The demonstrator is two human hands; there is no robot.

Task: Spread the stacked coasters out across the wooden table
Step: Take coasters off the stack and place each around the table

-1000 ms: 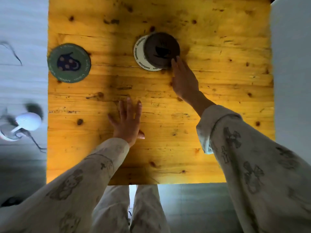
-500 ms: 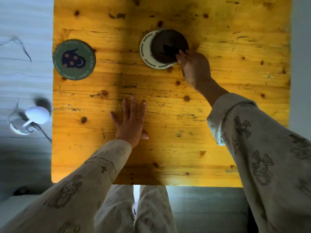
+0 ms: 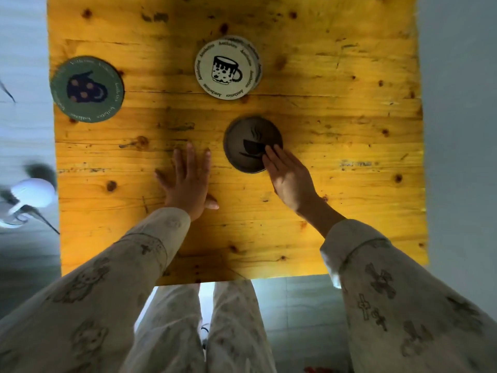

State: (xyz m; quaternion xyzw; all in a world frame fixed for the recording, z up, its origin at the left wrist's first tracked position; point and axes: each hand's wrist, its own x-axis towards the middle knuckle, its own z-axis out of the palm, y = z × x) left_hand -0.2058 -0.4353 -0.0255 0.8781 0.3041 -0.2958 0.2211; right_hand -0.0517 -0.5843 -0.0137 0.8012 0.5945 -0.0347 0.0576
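A dark brown coaster (image 3: pixel 247 138) with a steaming cup drawing lies flat near the middle of the wooden table (image 3: pixel 336 109). My right hand (image 3: pixel 289 176) rests its fingertips on that coaster's near right edge, fingers straight. Farther back sits a small stack of cream coasters (image 3: pixel 228 68), the top one showing a spotted mug. A green coaster (image 3: pixel 87 88) with a dark blue figure lies alone at the far left. My left hand (image 3: pixel 188 181) lies flat on the bare wood, fingers spread, just left of the brown coaster and holding nothing.
A white object with a dark cord (image 3: pixel 29 195) sits on the grey floor left of the table. The table's near edge (image 3: pixel 242 278) is just above my legs. Grey floor borders the table on both sides.
My right hand has slid the brown coaster off the cream stack toward me, uncovering the mug picture. My left hand has stayed flat on the wood.
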